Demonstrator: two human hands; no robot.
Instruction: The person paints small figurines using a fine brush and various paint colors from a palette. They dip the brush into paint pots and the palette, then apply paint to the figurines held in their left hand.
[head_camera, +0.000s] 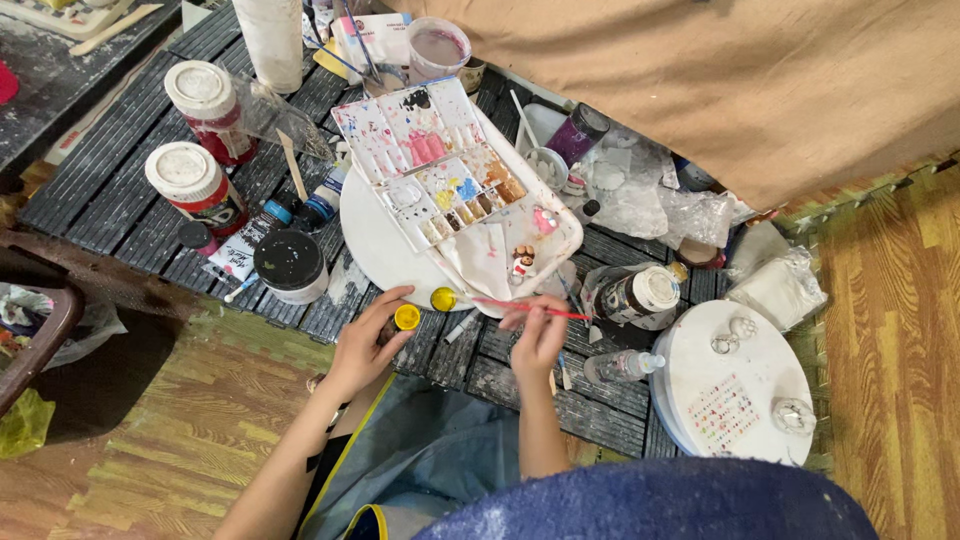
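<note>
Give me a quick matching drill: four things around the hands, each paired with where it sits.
1 red paintbrush
2 yellow-capped bottle
3 paint palette
4 black-lidded jar

A far from both hands, left of the round board
B at the left hand
C in the right hand
D above the hands, on the round white board

Pairs: 1-C, 2-B, 3-D, 4-A

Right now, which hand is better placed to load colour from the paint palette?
Right, probably. The right hand holds the red-handled paintbrush, its tip lying by the paint palette's near edge. The left hand is occupied with a small yellow-capped paint bottle, without a brush.
</note>
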